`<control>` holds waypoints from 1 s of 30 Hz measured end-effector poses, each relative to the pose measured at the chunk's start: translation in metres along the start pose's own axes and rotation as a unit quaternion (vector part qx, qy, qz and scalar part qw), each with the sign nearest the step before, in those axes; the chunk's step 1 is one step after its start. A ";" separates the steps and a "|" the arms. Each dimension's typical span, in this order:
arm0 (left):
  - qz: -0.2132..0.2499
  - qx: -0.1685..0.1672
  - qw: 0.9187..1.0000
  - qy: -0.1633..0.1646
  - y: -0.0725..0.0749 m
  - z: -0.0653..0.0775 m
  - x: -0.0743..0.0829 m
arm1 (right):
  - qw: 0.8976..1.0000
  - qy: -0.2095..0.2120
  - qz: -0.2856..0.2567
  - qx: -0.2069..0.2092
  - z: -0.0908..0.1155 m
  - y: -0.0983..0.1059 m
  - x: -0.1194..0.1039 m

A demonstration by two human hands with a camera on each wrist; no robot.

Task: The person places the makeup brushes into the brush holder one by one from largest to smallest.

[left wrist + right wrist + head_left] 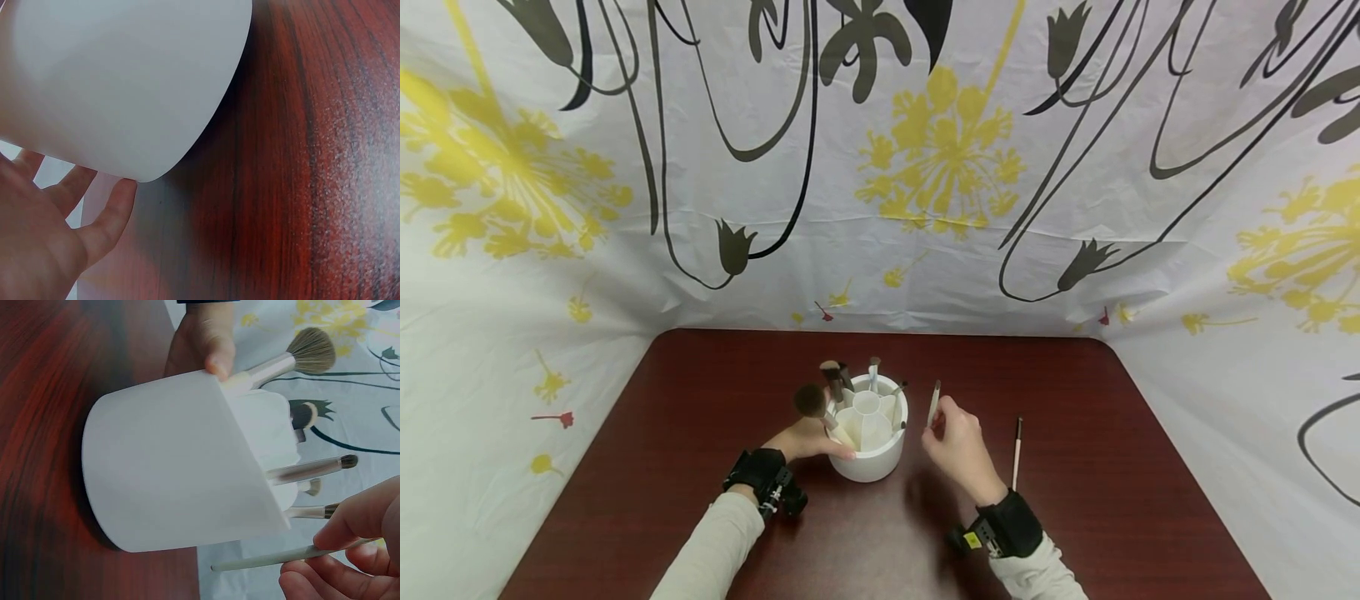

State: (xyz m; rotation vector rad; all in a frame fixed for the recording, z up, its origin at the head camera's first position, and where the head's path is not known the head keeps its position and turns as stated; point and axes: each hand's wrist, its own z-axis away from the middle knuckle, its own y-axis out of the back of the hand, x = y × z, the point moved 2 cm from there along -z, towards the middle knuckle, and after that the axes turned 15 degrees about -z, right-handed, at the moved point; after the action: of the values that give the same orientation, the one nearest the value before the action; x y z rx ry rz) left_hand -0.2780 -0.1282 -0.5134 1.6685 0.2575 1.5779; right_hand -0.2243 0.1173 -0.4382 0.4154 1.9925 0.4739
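A white round brush holder [867,468] with several compartments stands on the table, and several makeup brushes lean in it. My left hand [808,439] holds its left side, the thumb over the near rim and the fingers against the outer wall [125,94]. Just right of the holder, my right hand [958,442] pinches a thin makeup brush [934,403]. In the right wrist view, that brush's pale green handle [269,559] points toward the table side, apart from the holder; my fingers hide its other end. A big fluffy brush [312,351] sticks out beside my left thumb.
Another slim makeup brush [1017,454] lies on the dark red wooden table [715,383], to the right of my right hand and partly behind the wrist. A white cloth [880,275] with yellow and grey flowers hangs behind the table and along its sides.
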 end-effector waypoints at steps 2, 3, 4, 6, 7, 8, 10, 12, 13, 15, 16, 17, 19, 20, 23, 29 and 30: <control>0.003 0.001 1.000 -0.003 0.000 -0.001 -0.001 | 1.000 0.004 -0.005 -0.002 -0.001 0.001 -0.003; 0.004 0.002 1.000 -0.003 0.000 -0.001 -0.002 | 1.000 0.005 -0.007 -0.004 -0.002 0.001 -0.004; 0.004 0.003 1.000 -0.004 0.000 -0.001 -0.002 | 1.000 0.011 -0.008 -0.006 -0.002 0.001 -0.005; 0.006 0.003 1.000 -0.004 0.000 -0.001 -0.003 | 1.000 0.020 -0.011 -0.005 -0.004 0.002 -0.007; 0.007 0.003 1.000 -0.005 0.000 -0.001 -0.003 | 1.000 0.026 -0.011 -0.005 -0.004 0.002 -0.008; 0.007 0.003 1.000 -0.007 0.000 -0.001 -0.003 | 0.999 0.031 -0.012 -0.004 -0.005 0.002 -0.009; 0.007 0.002 1.000 -0.010 0.000 -0.001 -0.004 | 0.999 0.042 -0.014 0.000 -0.006 0.002 -0.011; 0.010 0.000 1.000 -0.010 0.000 -0.001 -0.004 | 0.999 0.047 -0.014 0.002 -0.008 0.002 -0.012; 0.010 0.001 1.000 -0.012 0.000 -0.001 -0.003 | 0.999 0.049 -0.013 0.002 -0.008 0.002 -0.013; 0.010 0.000 1.000 -0.013 -0.001 -0.001 -0.003 | 0.999 0.052 -0.011 0.004 -0.010 0.002 -0.015; 0.012 0.000 1.000 -0.012 0.000 -0.001 -0.003 | 0.998 0.054 -0.011 0.006 -0.010 0.002 -0.016; 0.013 0.001 1.000 -0.014 -0.001 0.000 -0.003 | 0.998 0.056 -0.011 0.007 -0.011 0.002 -0.017; 0.011 0.003 1.000 -0.017 -0.001 0.000 -0.002 | 0.998 0.061 -0.018 0.010 -0.012 0.003 -0.019; 0.011 0.003 1.000 -0.016 -0.001 0.000 -0.002 | 0.998 0.062 -0.020 0.012 -0.013 0.003 -0.020; 0.010 0.007 1.000 -0.019 0.000 -0.001 -0.002 | 0.997 0.063 -0.033 0.014 -0.014 0.004 -0.023; 0.006 0.007 1.000 -0.017 -0.001 -0.002 -0.001 | 0.997 0.055 -0.047 0.013 -0.014 0.002 -0.025; 0.004 0.006 1.000 -0.017 -0.001 -0.002 -0.001 | 0.997 0.055 -0.047 0.012 -0.014 0.001 -0.024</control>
State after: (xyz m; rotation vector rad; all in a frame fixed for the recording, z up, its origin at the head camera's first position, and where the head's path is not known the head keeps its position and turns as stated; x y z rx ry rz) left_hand -0.2795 -0.1277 -0.5148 1.7067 0.2436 1.5559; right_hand -0.2263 0.1048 -0.4134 0.3143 2.1156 0.4218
